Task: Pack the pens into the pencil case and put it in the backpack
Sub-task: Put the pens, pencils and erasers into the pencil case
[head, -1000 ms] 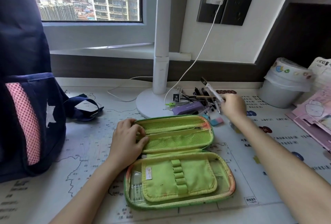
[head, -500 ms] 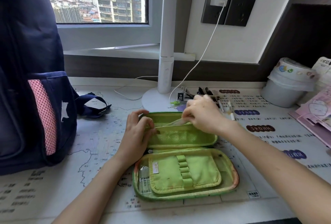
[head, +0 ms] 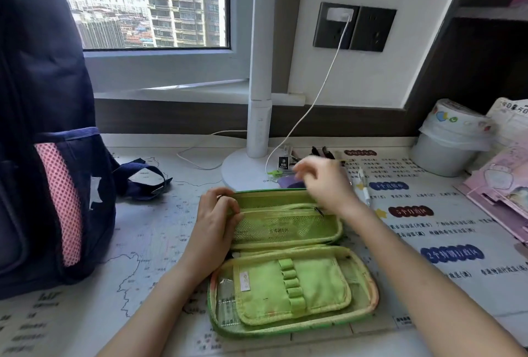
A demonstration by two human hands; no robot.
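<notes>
Seen from my remote feed, a mat point(head: 148, 242) printed with a map outline and blocks of text covers the desk nearest the camera. Dead ahead the green case point(head: 291, 285) lies opened flat in two halves. Its long axis runs 9 to 3 o'clock, with the hinge along the same line. The near half shows a flap with a column of pen loops. The far half carries a mesh pocket whose zip pull sits at the 3 o'clock end.

The left hand point(head: 213, 216) grips the far half at its 9 o'clock end, fingers curled over the rim. The right hand point(head: 325, 185) hovers over the case's far edge toward 1 o'clock, fingers bent and blurred. I cannot tell whether it holds anything. Just beside it at 3 o'clock a white pen point(head: 363, 188) lies on the mat, its length running roughly 12 to 6. Farther back lie dark pens point(head: 320, 152), partly hidden by that hand.

At 9 o'clock a navy backpack point(head: 43, 128) with a pink mesh side pocket stands upright, a strap loop trailing on the mat. At 12 o'clock a white lamp point(head: 258, 116) stands on a round base, and a white cable point(head: 317, 99) rises to a dark socket point(head: 354, 26). At 2 o'clock sit a white tub point(head: 445, 153) and pink books point(head: 503, 185). Beyond, a window point(head: 148, 5) looks onto tower blocks.
</notes>
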